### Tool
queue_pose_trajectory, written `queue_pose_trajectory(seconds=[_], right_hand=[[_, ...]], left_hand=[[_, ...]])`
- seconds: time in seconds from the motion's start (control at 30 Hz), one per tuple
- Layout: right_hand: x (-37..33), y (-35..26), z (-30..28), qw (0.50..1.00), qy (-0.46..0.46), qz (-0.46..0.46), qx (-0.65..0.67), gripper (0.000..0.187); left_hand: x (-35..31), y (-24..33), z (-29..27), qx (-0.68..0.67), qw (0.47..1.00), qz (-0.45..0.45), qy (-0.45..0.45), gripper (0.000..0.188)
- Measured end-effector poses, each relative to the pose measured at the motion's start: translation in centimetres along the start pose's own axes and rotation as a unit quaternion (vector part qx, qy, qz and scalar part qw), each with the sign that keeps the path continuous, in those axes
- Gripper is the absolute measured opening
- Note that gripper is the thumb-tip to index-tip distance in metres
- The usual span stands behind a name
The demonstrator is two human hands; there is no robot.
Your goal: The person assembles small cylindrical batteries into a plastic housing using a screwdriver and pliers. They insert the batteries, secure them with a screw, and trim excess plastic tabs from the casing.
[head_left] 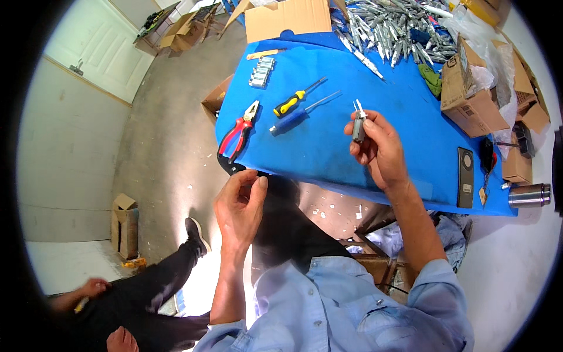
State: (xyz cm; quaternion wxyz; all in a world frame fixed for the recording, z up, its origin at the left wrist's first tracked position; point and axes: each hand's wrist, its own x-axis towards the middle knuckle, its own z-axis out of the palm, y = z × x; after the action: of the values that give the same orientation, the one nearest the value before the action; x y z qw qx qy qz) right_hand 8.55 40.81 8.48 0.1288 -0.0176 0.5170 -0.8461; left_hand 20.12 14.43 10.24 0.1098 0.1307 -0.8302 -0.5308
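Observation:
Over the table's front part, my right hand [382,149] grips a small grey part [358,130] between thumb and fingers. Two thin prongs and a white piece stick up from its top. My left hand [239,205] is just off the table's near left edge, its fingers curled in toward the thumb; whether something small is pinched there is hidden. Red-handled pliers [239,134] lie closest to it on the blue table cover [316,155]. Beyond lie a yellow-and-black screwdriver [291,102] and a blue-handled screwdriver [290,121].
A row of silvery cylinders [261,72] and a yellow utility knife [265,53] lie at the far left. Many slim grey-white pieces [399,32] are heaped at the back. Cardboard boxes [469,97] and a metal flask [529,196] line the right. Another person's hand [94,287] shows lower left.

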Motion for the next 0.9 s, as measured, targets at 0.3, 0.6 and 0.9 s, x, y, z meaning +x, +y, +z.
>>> queue_pose_trajectory(seconds=[0.3,0.6,0.9], right_hand=[[8.8,-0.2,-2.2,0.999,-0.002,-0.002,-0.045,0.028],[11.4,1.1,-4.3,0.998,-0.059,-0.025,0.000,0.026],[12.0,0.8,-4.6,0.997,-0.054,0.010,0.059,0.027]], left_hand=[[1.8,-0.5,2.6,0.100,0.993,0.064,-0.008,0.021],[7.2,0.6,5.3,0.294,0.935,0.193,0.032,0.031],[10.0,-0.6,8.8,0.322,0.921,0.217,0.043,0.031]])
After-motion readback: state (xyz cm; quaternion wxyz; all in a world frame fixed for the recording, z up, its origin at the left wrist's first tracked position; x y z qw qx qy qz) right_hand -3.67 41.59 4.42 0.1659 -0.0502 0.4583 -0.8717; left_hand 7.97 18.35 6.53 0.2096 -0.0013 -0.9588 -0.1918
